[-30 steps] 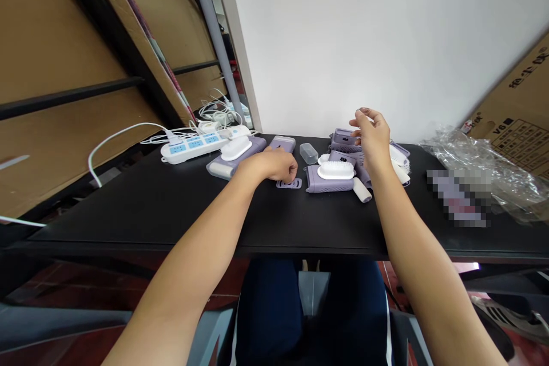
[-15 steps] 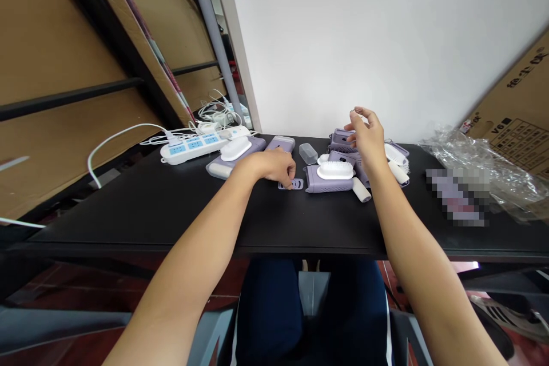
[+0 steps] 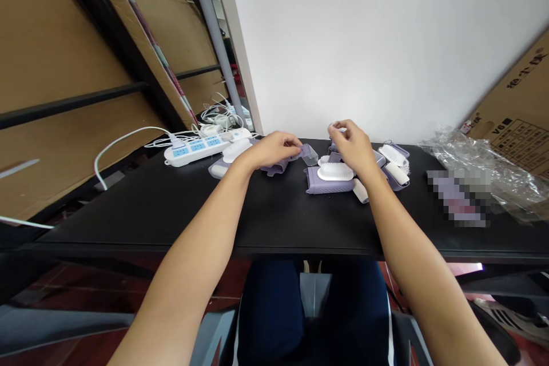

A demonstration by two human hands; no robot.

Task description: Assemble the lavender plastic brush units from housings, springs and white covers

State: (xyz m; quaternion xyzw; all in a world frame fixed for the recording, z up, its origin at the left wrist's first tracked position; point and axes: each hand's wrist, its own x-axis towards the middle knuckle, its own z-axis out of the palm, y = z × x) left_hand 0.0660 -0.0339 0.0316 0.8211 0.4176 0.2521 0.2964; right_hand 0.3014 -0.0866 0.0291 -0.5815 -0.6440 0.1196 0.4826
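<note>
Moved: left hand [image 3: 274, 148] has lifted the purple piece [image 3: 278, 168] off the table [image 3: 171, 211]; right hand [image 3: 352, 147] has come lower and closer.
Left hand: curled, pinching the purple piece, just beside the clear cap [image 3: 309, 154].
Right hand: fingertips pressed on 1 small part [image 3: 335, 126], too small to identify.
Relation: the purple piece lies left of the right hand, near, level; the left hand is nearer.

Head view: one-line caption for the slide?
Over a black table, the left hand grips a purple piece; the right hand hovers by a purple brush.
</note>
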